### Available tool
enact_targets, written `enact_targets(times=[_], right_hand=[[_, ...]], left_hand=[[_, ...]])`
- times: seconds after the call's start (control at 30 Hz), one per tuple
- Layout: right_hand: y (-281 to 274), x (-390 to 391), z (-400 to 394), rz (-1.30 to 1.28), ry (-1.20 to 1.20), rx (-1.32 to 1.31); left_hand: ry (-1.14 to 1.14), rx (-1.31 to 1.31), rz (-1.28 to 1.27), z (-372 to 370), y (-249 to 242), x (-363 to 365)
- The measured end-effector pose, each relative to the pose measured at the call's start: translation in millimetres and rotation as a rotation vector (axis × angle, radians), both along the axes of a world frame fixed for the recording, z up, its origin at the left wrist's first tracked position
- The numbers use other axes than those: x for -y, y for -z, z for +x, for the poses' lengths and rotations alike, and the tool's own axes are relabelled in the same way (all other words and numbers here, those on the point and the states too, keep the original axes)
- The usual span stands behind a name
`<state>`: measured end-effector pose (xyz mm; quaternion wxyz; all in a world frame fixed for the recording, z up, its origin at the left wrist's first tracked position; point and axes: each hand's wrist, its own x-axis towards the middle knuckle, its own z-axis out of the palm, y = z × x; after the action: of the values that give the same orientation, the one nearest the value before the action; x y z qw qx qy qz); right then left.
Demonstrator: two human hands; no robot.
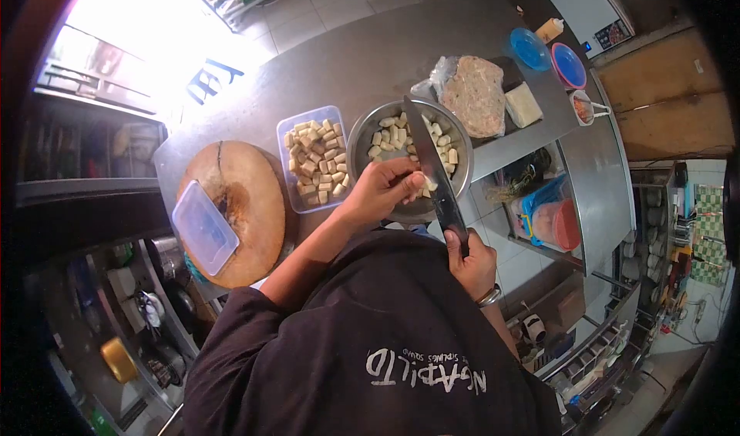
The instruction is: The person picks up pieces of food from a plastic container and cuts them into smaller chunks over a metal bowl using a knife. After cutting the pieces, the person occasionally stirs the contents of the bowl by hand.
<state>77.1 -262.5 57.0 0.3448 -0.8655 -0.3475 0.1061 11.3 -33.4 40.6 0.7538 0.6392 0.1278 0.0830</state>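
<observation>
My right hand [472,262] is wrapped round the handle of a large kitchen knife [428,147], its long dark blade slanting up over a steel bowl [356,137]. In the fingers of my left hand [384,185], a pale peeled chunk [429,183] is pinched against the blade. Several similar pale chunks [394,137] lie inside the bowl, partly hidden by the knife and my left hand. To the left of the bowl is a clear plastic container [287,115] filled with short beige, browner chunks [316,157]. What kind of food they are cannot be made out.
A round wooden chopping board [258,224] at left carries a plastic lid [205,228]. Right of the bowl on the steel table [347,47] lie a bagged pinkish-beige slab [472,95] and a white block [524,104]. Blue bowl [529,48] and sauce bottle [549,30] stand farther right.
</observation>
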Motion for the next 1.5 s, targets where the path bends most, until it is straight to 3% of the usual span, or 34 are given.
enact_targets(times=[0.07,0.13,0.17,0.23,0.37,0.8,1.17,1.3,1.37,1.5], right_hand=[[1,1,0,-0.012,-0.008,0.007],[3,2,0,-0.011,0.007,-0.01],[2,0,-2,-0.01,0.007,-0.01],[-3,-3,-5,0.136,0.109,-0.006],[2,2,-3,0.072,0.087,-0.026],[4,1,-3,0.07,0.018,0.006],[1,-3,-1,0.056,-0.021,0.01],[-1,-3,-1,0.029,-0.047,-0.002],[-3,-4,-2,-0.005,-0.047,0.001],[-4,-2,-2,0.104,0.072,-0.068]], left_hand=[[0.028,-0.018,0.136,-1,-1,1],[0.031,-0.014,-0.146,-1,3,3],[0.031,-0.014,-0.145,0,9,6],[-0.105,0.193,-0.751,5,22,13],[-0.164,0.287,-0.904,5,34,4],[-0.128,0.3,-0.844,1,31,1],[0.036,0.059,-0.46,-4,20,6],[0.076,0.052,-0.463,-10,19,3],[-0.066,0.011,-0.419,-17,13,-2],[-0.51,-0.044,-0.061,-47,41,-56]])
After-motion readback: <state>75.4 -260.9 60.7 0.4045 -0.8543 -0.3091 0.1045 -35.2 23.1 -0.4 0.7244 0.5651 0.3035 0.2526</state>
